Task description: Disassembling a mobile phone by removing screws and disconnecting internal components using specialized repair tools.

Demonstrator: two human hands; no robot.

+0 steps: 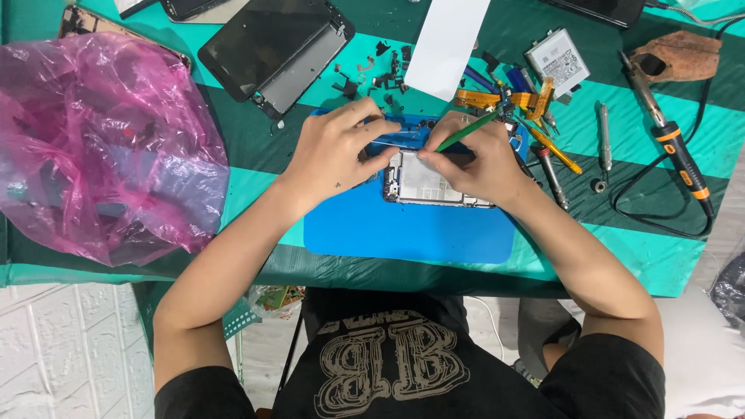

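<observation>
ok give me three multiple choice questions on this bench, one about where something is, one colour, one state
1. Where is the pink plastic bag?
A. left end of the table
B. on the blue mat
C. under the soldering iron

2. What colour is the thin tool in the right hand?
A. red
B. green
C. white

3. How is the opened phone on the blue mat?
A. sealed in a case
B. internals exposed
C. inside the bag

Answers: 1 A, the bag lies far left; 2 B, its shaft shows green; 3 B, the bare frame shows while the left hand steadies it.
</observation>
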